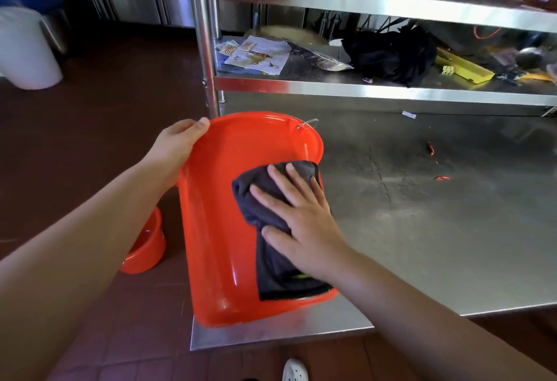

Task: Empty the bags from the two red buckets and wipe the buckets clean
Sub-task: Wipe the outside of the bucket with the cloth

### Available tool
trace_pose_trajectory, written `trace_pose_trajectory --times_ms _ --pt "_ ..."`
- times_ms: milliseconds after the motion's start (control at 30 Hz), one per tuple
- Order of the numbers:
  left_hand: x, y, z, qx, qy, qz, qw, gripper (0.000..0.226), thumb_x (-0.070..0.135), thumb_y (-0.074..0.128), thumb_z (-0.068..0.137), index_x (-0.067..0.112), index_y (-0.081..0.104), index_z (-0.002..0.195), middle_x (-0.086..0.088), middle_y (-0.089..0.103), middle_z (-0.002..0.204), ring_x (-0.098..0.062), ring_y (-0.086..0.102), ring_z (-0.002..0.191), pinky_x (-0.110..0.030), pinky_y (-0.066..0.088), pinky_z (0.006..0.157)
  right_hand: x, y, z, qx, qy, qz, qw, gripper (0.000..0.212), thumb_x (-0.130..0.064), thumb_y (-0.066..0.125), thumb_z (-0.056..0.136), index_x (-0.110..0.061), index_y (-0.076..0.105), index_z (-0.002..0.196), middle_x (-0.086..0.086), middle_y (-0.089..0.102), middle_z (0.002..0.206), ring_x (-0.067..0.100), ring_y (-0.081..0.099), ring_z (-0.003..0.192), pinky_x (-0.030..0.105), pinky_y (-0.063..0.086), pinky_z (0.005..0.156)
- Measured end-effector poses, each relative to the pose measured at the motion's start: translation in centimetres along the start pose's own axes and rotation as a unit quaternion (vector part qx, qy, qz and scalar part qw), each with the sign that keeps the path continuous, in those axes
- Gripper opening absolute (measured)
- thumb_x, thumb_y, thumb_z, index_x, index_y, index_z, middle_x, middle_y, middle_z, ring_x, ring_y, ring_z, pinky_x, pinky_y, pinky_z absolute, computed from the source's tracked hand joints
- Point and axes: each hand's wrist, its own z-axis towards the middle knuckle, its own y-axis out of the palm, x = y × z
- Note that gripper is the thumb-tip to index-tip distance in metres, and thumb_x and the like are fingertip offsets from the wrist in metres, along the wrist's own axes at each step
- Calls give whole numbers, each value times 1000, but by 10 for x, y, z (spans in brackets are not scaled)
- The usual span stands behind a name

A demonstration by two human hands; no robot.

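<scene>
A glossy red plastic bucket (217, 230) sits tilted at the near corner of the steel worktable (422, 230). The left hand (177, 145) grips its rim at ten o'clock, fingers curled over the edge. The right hand (304, 224), fingers straight and spread, presses a dark folded cloth (271, 260) against the inner wall at three o'clock. A second red bucket (144, 248) stands on the floor at eight o'clock.

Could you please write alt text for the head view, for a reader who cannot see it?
A person's right hand presses a dark cloth flat inside a tilted red bucket on a steel table, while the left hand grips its rim. A second red bucket sits on the floor, and cluttered shelves stand behind.
</scene>
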Motion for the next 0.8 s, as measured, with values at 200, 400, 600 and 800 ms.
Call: trace_pose_trajectory --times_ms 200,400,600,800 --pt "-1 -21 0 19 36 10 999 38 22 55 94 39 55 128 13 57 124 -1 56 106 -18 41 88 -4 9 -60 -31 -70 27 997 61 -44 47 89 -43 27 146 -10 6 160 20 -4 148 57 8 115" --pt "20 6 12 -30 28 129 991 34 50 57 83 38 64 114 7 65 116 -12 58 111 -30 43 102 -8 9 -48 -35 -80 28 996 60 -41 51 88 -40 31 145 -11 9 159 18 -4 147 59 8 115" --pt "22 12 15 -5 39 230 972 46 74 44 71 36 62 89 -3 66 108 -32 55 113 -53 36 106 1 6 16 -8 -37 22 999 58 -44 42 83 -43 37 141 -14 14 158 13 -2 147 51 3 117" --pt "24 12 14 25 51 224 973 49 74 44 69 29 61 78 -8 67 101 -32 58 108 -51 39 102 26 -1 98 3 9 43 999 57 -44 43 82 -45 40 139 -14 16 157 10 2 146 48 5 116"
